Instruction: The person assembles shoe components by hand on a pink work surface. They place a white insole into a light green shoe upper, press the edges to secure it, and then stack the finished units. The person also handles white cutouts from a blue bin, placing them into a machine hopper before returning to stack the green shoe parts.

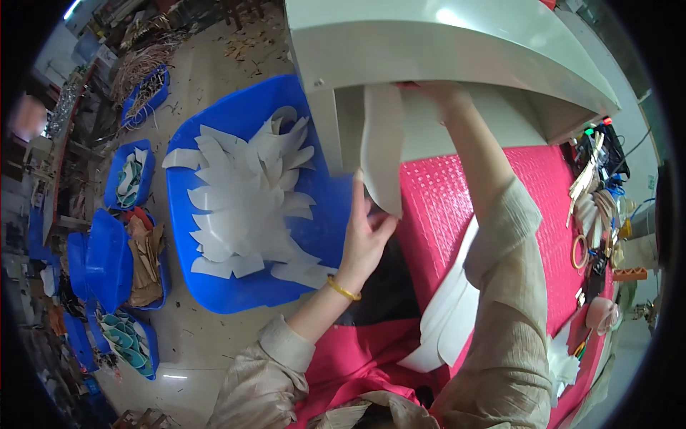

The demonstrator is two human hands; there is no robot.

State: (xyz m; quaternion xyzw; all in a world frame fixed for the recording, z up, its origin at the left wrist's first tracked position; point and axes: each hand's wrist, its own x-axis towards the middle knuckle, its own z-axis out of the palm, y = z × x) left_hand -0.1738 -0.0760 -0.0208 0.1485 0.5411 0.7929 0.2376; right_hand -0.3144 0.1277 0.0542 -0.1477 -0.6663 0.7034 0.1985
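Note:
A long, pale, flat strip with a curved edge [382,150] hangs from inside a light grey metal hood [443,53]. My left hand [366,239] pinches its lower end, the index finger lying along one edge and the thumb at the bottom corner. Up under the hood's front lip is my right hand [444,99], close to the strip's upper part. Its fingers are blurred and partly hidden, so their grip does not show. Beside my right forearm, a pile of similar white curved pieces [446,314] lies on the pink table cover [443,207].
Left of the hood, a large blue bin [325,214] holds a heap of white cut pieces [243,193]. Smaller blue bins [107,250] stand on the floor farther left. Tape rolls [579,252], scissors [580,349] and cables crowd the table's right edge.

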